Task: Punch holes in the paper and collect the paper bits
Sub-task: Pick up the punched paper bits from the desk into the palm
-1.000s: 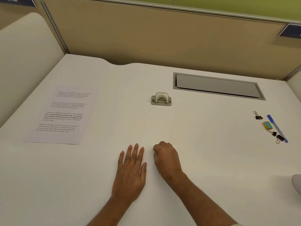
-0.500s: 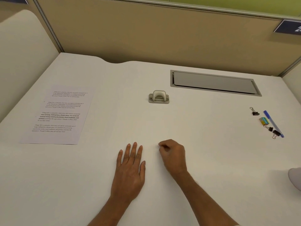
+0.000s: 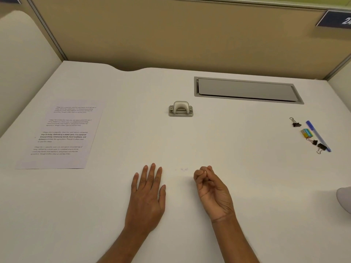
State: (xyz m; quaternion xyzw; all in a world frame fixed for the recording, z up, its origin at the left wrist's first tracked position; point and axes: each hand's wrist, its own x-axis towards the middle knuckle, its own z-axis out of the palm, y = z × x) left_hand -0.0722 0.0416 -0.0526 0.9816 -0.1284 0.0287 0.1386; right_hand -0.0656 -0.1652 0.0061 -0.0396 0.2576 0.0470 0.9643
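Note:
A printed sheet of paper [image 3: 60,134] lies flat at the left of the white desk [image 3: 237,168]. A small grey hole punch [image 3: 180,109] stands at the middle, well beyond both hands. A few tiny paper bits [image 3: 183,169] lie on the desk between my hands. My left hand [image 3: 147,192] rests flat, palm down, fingers together. My right hand [image 3: 210,185] is turned palm-up and lifted a little, with its fingertips pinched together on a small white paper bit.
A grey cable hatch [image 3: 247,90] is set into the desk at the back right. Binder clips [image 3: 295,123], a small yellow box [image 3: 306,133] and a blue pen [image 3: 318,136] lie at the right. A pale rounded object [image 3: 344,198] shows at the right edge. Beige partition behind.
My right hand has moved right, away from the left hand, and rolled from knuckles-up to palm-up with its fingertips pinched. The left hand has stayed flat in place.

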